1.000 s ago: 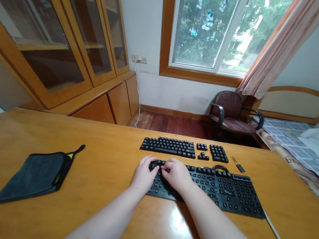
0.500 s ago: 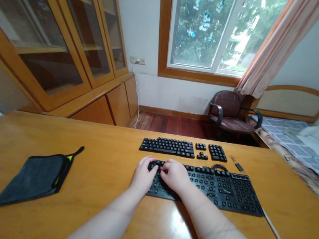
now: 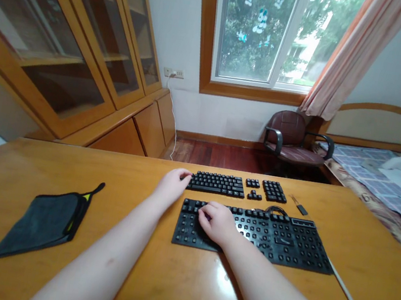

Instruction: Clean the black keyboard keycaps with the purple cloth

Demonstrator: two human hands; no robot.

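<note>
A black keyboard base [image 3: 285, 241] lies on the desk with most of its switches bare; a top row of keycaps sits on it. Behind it, loose black keycaps [image 3: 218, 183] stand in rows laid out in keyboard order. My left hand [image 3: 172, 185] is at the left end of these rows, thumb and fingers closed around a keycap there, mostly hidden by the fingers. My right hand [image 3: 217, 223] rests over the left part of the keyboard base, near its upper rows. Its fingers are curled together, and what lies between them cannot be made out.
A folded dark grey cloth [image 3: 44, 224] lies on the left of the wooden desk [image 3: 112, 171]. On the right are a thin pale stick [image 3: 349, 296] and a small puller-like tool [image 3: 302, 209]. A coiled cable [image 3: 277, 210] sits behind the base. Beyond are a chair and a bed.
My left hand has left the keyboard base and moved forward and left to the loose keycap rows. My right hand stays over the base, nearly in place.
</note>
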